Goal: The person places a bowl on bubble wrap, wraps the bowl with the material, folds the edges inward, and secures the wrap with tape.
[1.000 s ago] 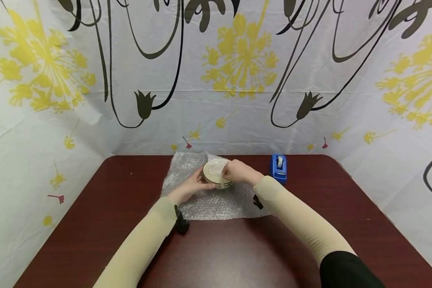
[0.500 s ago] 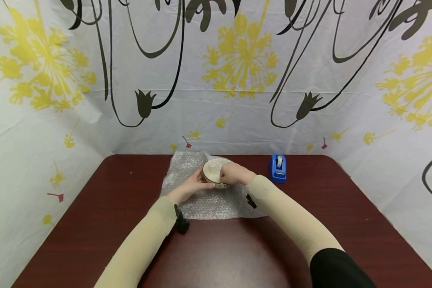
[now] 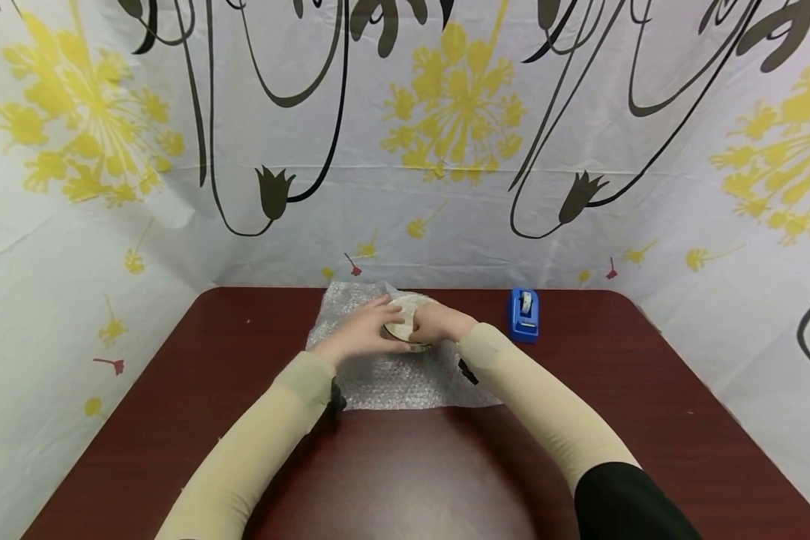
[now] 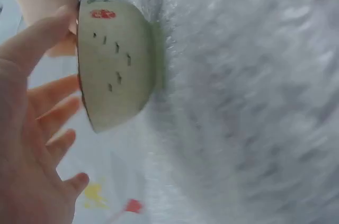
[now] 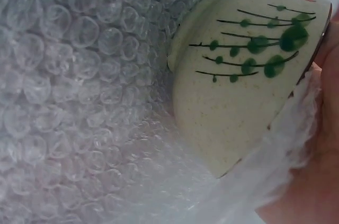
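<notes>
A cream bowl (image 4: 116, 65) with a dark rim, green painted stems and a red mark stands on a sheet of bubble wrap (image 3: 418, 386). My left hand (image 3: 361, 330) is at the bowl's left side, fingers spread and relaxed around the rim; in the left wrist view its thumb is near the rim. My right hand (image 3: 439, 322) reaches over the right rim with curled fingers down in the bowl, holding a corner of the wrap there. In the right wrist view, wrap folds over the rim beside the right palm (image 5: 318, 166). The right fingertips are hidden.
A blue tape dispenser (image 3: 524, 315) stands to the right of the wrap near the back of the dark red-brown table (image 3: 243, 382). A white sheet (image 3: 351, 135) printed with yellow flowers hangs behind and at both sides.
The right hand has moved a little left and down into the bowl, bringing the wrap's corner inside. The left hand has loosened from the bowl's side and spread up over the rim.
</notes>
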{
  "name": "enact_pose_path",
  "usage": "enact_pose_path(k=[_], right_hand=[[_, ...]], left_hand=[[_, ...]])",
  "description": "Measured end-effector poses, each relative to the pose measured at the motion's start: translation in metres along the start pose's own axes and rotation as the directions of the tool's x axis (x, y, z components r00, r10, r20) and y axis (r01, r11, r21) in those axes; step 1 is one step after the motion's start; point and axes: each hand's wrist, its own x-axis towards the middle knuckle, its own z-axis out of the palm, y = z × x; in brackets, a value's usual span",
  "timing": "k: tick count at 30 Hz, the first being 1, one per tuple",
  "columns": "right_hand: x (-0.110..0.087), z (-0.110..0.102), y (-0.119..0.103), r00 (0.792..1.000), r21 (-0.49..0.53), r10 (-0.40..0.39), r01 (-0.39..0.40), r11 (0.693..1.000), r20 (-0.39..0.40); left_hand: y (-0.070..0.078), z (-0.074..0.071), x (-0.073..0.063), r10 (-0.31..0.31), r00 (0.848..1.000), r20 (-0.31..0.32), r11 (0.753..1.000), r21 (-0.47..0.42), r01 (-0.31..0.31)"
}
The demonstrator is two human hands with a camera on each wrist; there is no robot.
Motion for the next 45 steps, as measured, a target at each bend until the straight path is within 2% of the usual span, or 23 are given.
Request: enact_pose_path(k=[2, 4, 8, 12, 15, 21, 25, 29, 31, 33, 36, 38, 40, 41, 43, 45], right_hand=[[-0.001, 0.0, 0.001, 1.0, 0.032, 0.001, -0.002, 0.999, 0.016], [-0.002, 0.0, 0.001, 1.0, 0.049, 0.005, -0.006, 0.999, 0.026], [-0.002, 0.002, 0.001, 0.999, 0.062, 0.021, -0.023, 0.998, 0.041], [0.0, 0.003, -0.002, 0.999, 0.041, 0.032, -0.034, 0.999, 0.033], [-0.001, 0.001, -0.003, 0.999, 0.044, 0.026, -0.027, 0.999, 0.032], [-0.016, -0.017, 0.005, 0.997, 0.09, -0.062, 0.057, 0.994, 0.051], [-0.042, -0.036, 0.014, 0.993, 0.082, -0.112, 0.113, 0.99, -0.026], [-0.072, -0.049, 0.037, 0.98, 0.097, -0.13, 0.146, 0.985, -0.152], [-0.083, -0.049, 0.052, 0.968, 0.087, -0.127, 0.149, 0.985, -0.216], [-0.09, -0.044, 0.068, 0.95, 0.03, -0.14, 0.154, 0.988, -0.279], [-0.097, -0.027, 0.088, 0.923, -0.138, -0.195, 0.157, 0.978, -0.331], [-0.1, -0.013, 0.099, 0.9, -0.278, -0.267, 0.174, 0.945, -0.345], [-0.102, 0.001, 0.108, 0.873, -0.397, -0.343, 0.194, 0.897, -0.346], [-0.102, 0.007, 0.111, 0.854, -0.445, -0.389, 0.216, 0.869, -0.346], [-0.101, 0.017, 0.116, 0.818, -0.521, -0.461, 0.242, 0.819, -0.345], [-0.1, 0.024, 0.118, 0.786, -0.567, -0.514, 0.262, 0.781, -0.345]], left_hand=[[0.007, -0.002, 0.005, 0.019, 0.998, 0.061, 0.989, 0.143, -0.028], [0.012, -0.001, 0.01, 0.011, 0.993, 0.117, 0.971, 0.234, -0.038], [0.017, 0.006, 0.021, -0.027, 0.981, 0.19, 0.944, 0.329, -0.037], [0.017, 0.012, 0.026, -0.069, 0.979, 0.193, 0.937, 0.349, -0.002], [0.016, 0.014, 0.029, -0.08, 0.982, 0.173, 0.944, 0.33, 0.019], [0.016, 0.016, 0.033, -0.07, 0.982, 0.178, 0.945, 0.326, 0.008], [0.016, 0.015, 0.034, -0.082, 0.979, 0.185, 0.944, 0.331, 0.016], [0.016, 0.016, 0.035, -0.075, 0.98, 0.185, 0.941, 0.339, 0.008], [0.015, 0.016, 0.034, -0.071, 0.98, 0.184, 0.94, 0.342, 0.004], [0.013, 0.016, 0.034, -0.071, 0.981, 0.181, 0.941, 0.337, 0.006], [0.014, 0.015, 0.033, -0.07, 0.981, 0.18, 0.943, 0.334, 0.006], [0.015, 0.015, 0.032, -0.064, 0.981, 0.185, 0.946, 0.324, 0.001], [0.016, 0.014, 0.031, -0.059, 0.98, 0.188, 0.949, 0.315, -0.003], [0.017, 0.014, 0.031, -0.06, 0.98, 0.189, 0.95, 0.311, -0.002], [0.017, 0.014, 0.031, -0.061, 0.98, 0.187, 0.952, 0.308, 0.001], [0.018, 0.014, 0.031, -0.063, 0.981, 0.184, 0.953, 0.303, 0.005]])
